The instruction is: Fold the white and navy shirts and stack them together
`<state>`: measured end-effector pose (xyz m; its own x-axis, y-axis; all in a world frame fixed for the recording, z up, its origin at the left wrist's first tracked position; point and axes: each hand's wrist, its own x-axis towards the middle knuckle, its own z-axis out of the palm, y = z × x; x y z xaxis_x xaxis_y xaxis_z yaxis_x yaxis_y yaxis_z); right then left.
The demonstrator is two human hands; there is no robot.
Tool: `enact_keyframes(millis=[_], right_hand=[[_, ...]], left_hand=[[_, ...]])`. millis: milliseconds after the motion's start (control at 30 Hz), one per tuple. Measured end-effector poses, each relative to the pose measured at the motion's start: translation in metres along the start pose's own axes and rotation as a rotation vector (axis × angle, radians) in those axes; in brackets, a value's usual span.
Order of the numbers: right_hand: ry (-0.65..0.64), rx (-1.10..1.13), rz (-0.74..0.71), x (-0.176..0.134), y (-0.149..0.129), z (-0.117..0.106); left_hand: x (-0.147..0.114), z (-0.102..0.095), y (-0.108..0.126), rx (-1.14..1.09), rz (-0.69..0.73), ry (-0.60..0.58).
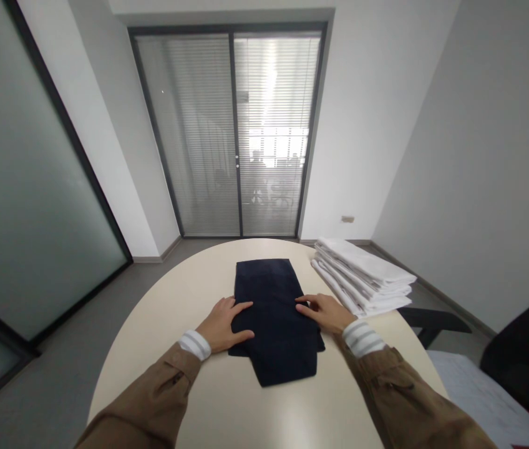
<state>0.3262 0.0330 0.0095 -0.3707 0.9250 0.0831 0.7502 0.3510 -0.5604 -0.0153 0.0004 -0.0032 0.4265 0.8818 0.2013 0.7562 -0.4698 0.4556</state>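
Note:
A dark navy piece of folded cloth (277, 330) lies flat on the round pale table (189, 274), its layers not quite lined up at the near end. My left hand (227, 324) rests at the cloth's left edge, thumb and fingers spread apart over it. At the right edge, my right hand (323, 312) touches the cloth with its fingertips, thumb below the index finger. Some of the right hand's fingers are hidden beneath it. Whether the cloth is a garment I cannot tell.
A stack of folded white cloth (362, 274) lies at the table's right back edge. Beyond the right edge stands a black chair (526, 355) with white cloth (484, 393) on its seat. A glass door with blinds (236, 137) is at the back.

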Motion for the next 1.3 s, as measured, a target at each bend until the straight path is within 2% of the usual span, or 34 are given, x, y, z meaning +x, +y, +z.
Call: enact_keyframes(millis=[167, 333, 467, 567, 633, 767, 933, 1033, 1200, 1300], right_hand=[[-0.228, 0.209, 0.072, -0.014, -0.010, -0.016], [-0.491, 0.417, 0.116, -0.019, -0.017, -0.016], [-0.556, 0.614, 0.116, -0.019, -0.012, -0.006], [-0.487, 0.713, 0.064, -0.017, -0.003, 0.002], [-0.412, 0.750, 0.034, -0.017, 0.002, 0.006], [-0.342, 0.771, 0.047, -0.015, 0.004, 0.010], [-0.196, 0.717, 0.048, -0.011, 0.004, 0.012], [-0.177, 0.743, 0.013, -0.010, 0.006, 0.013], [-0.208, 0.778, -0.044, -0.011, 0.000, 0.012], [-0.117, 0.766, -0.046, -0.010, -0.007, 0.013]], left_hand=[[-0.007, -0.009, 0.010, -0.095, 0.015, -0.031], [-0.008, -0.001, 0.019, -0.154, -0.127, 0.063], [-0.013, 0.002, 0.033, -0.182, -0.100, 0.133], [-0.017, 0.005, 0.042, -0.225, -0.040, 0.176], [-0.019, 0.010, 0.047, -0.272, -0.056, 0.214], [-0.022, 0.022, 0.055, -0.325, -0.096, 0.275], [-0.029, 0.023, 0.069, -0.249, -0.022, 0.250], [-0.031, 0.022, 0.072, -0.181, 0.036, 0.233], [-0.028, 0.025, 0.070, -0.118, 0.039, 0.400], [-0.027, 0.027, 0.069, -0.177, -0.005, 0.474]])
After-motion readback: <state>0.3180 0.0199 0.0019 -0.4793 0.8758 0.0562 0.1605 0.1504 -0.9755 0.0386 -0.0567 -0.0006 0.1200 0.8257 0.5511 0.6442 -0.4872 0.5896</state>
